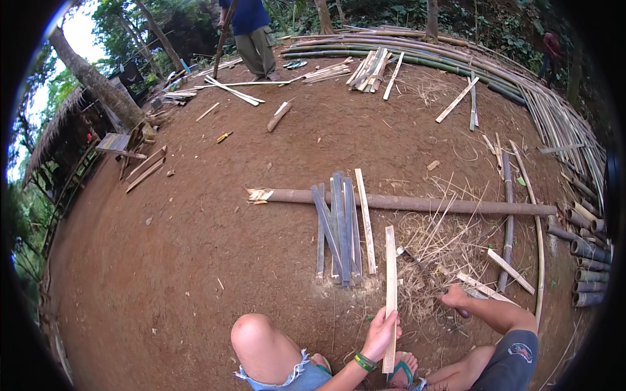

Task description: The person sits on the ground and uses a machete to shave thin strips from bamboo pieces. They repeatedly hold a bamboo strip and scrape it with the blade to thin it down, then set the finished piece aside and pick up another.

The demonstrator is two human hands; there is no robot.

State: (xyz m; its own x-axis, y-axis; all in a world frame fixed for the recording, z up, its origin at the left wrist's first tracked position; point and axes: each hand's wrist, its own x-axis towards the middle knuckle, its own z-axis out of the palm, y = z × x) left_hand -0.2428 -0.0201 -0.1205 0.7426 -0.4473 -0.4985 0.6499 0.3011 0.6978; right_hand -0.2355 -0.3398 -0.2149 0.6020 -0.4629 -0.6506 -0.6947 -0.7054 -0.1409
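My left hand (pixel 380 333), with a yellow-green band at the wrist, is closed round the lower part of a long pale bamboo strip (pixel 390 280). The strip stands nearly upright in the picture. To its right, my right hand (pixel 454 296) is closed on a knife. The knife's dark blade (pixel 415 258) slants up and left over the shavings, partly lost among them. Thin bamboo shavings (pixel 437 241) lie heaped around it. Left of the held strip, a bundle of bamboo strips (pixel 339 228) leans across a long brown pole (pixel 450 204).
Loose strips (pixel 512 271) and poles (pixel 508 228) lie at right, near cut bamboo tubes (pixel 590 274). Long bamboo poles (pixel 391 51) border the far side. A person (pixel 251 39) stands at the back. A short log (pixel 279 117) and yellow-handled tool (pixel 224 137) lie farther off.
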